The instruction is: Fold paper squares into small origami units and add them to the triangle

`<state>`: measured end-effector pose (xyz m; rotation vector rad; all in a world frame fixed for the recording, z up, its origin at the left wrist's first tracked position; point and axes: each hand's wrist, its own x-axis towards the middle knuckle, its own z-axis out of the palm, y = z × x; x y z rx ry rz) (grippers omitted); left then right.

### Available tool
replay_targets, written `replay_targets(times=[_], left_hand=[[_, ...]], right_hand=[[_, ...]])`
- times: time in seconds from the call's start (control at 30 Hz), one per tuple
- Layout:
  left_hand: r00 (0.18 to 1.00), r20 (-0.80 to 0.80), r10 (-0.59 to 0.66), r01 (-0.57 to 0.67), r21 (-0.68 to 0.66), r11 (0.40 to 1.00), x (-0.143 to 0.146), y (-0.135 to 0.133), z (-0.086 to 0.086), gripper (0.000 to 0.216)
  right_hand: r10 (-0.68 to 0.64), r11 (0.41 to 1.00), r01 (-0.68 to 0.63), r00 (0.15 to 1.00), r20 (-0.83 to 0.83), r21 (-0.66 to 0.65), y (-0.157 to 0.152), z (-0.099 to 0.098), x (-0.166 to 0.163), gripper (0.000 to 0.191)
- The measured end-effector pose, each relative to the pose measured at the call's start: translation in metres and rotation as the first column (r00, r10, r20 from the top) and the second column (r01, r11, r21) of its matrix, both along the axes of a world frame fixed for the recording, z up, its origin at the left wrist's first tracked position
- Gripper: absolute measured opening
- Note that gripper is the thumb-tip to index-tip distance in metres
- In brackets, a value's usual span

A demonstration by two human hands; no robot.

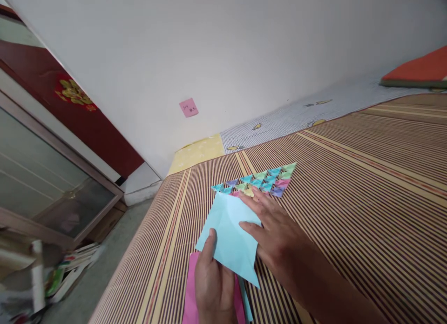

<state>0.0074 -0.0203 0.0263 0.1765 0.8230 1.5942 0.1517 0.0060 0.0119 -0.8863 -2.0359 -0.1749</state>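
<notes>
A light blue sheet of paper is held above the mat, tilted, with its lower right corner pointing down. My left hand grips its lower left edge, thumb on top and fingers underneath. My right hand lies along the paper's right side with fingers stretched out, the thumb and fingertips touching or very near its face. Just beyond are rows of small folded paper triangles in blue, green, pink, purple and yellow, partly hidden by my right fingers. Beneath my left hand lies pink paper, beside a strip of blue paper.
A striped brown mat covers the bed, with patterned cloth along the wall. A pink note is stuck to the wall. Folded orange fabric sits at far right. At left are a glass-paned door and floor clutter.
</notes>
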Motion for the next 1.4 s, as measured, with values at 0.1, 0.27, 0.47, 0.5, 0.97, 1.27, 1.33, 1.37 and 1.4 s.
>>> replay_targets(times=[0.1, 0.27, 0.47, 0.5, 0.97, 1.27, 1.33, 1.37, 1.4], left_hand=[[0.998, 0.03, -0.051, 0.049, 0.079, 0.996, -0.001, 0.0, -0.002, 0.052], [0.995, 0.048, -0.092, 0.078, 0.241, 0.967, -0.003, 0.001, -0.01, 0.053], [0.992, 0.06, -0.114, 0.094, 0.27, 0.958, -0.003, 0.001, -0.011, 0.054], [0.991, 0.078, -0.113, 0.09, 0.253, 0.963, -0.004, 0.001, -0.01, 0.053], [0.933, -0.351, -0.074, 0.127, 0.128, 0.984, -0.022, -0.008, -0.017, 0.022], [0.596, -0.756, -0.272, 0.435, 0.02, 0.9, -0.035, -0.019, 0.0, 0.068], [0.577, -0.774, -0.26, 0.415, 0.003, 0.91, -0.029, -0.018, 0.001, 0.064], [0.573, -0.777, -0.262, 0.405, -0.01, 0.914, -0.026, -0.018, 0.002, 0.061], [0.574, -0.775, -0.264, 0.397, -0.019, 0.918, -0.024, -0.019, 0.003, 0.06]], right_hand=[[0.004, 0.999, -0.004, 1.0, -0.007, -0.034, -0.001, -0.002, -0.003, 0.022], [-0.023, 0.996, 0.013, 0.993, -0.115, -0.087, -0.003, 0.003, 0.003, 0.028], [-0.008, 0.986, -0.023, 0.983, -0.184, -0.164, -0.001, 0.008, 0.009, 0.028], [-0.007, 0.984, -0.028, 0.98, -0.201, -0.174, -0.001, 0.008, 0.01, 0.027], [0.059, 0.935, -0.132, 0.973, -0.225, -0.328, 0.003, 0.016, 0.028, 0.031], [0.287, 0.847, -0.3, 0.953, -0.098, -0.439, 0.0, 0.011, 0.034, 0.032], [0.307, 0.83, -0.32, 0.946, -0.105, -0.457, -0.002, 0.012, 0.033, 0.033], [0.316, 0.822, -0.331, 0.942, -0.113, -0.463, -0.002, 0.013, 0.033, 0.033], [0.327, 0.816, -0.347, 0.937, -0.125, -0.463, -0.003, 0.013, 0.033, 0.033]])
